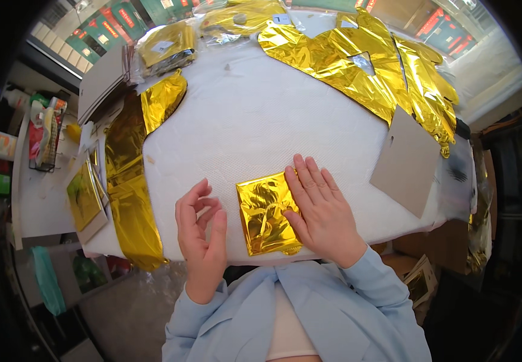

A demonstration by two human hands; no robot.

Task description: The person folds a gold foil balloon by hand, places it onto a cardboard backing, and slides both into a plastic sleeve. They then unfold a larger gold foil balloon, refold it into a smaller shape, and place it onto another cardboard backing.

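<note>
A gold foil balloon, folded into a flat rectangle [265, 220], lies on the white padded table near its front edge. My right hand [321, 208] rests flat on its right side, fingers stretched out and pointing away from me. To the left of the folded foil, my left hand [202, 226] is raised with its fingers loosely curled and apart, holding nothing. A small gap separates it from the foil. A thin ribbon-like strip of foil shows across the middle of the folded piece.
Unfolded gold foil balloons lie at the far right [339, 57] and along the left [129, 187]. A grey card [407, 166] is at the right, and a stack of cards [105, 84] at the far left. Bagged gold foil [165, 47] sits at the back.
</note>
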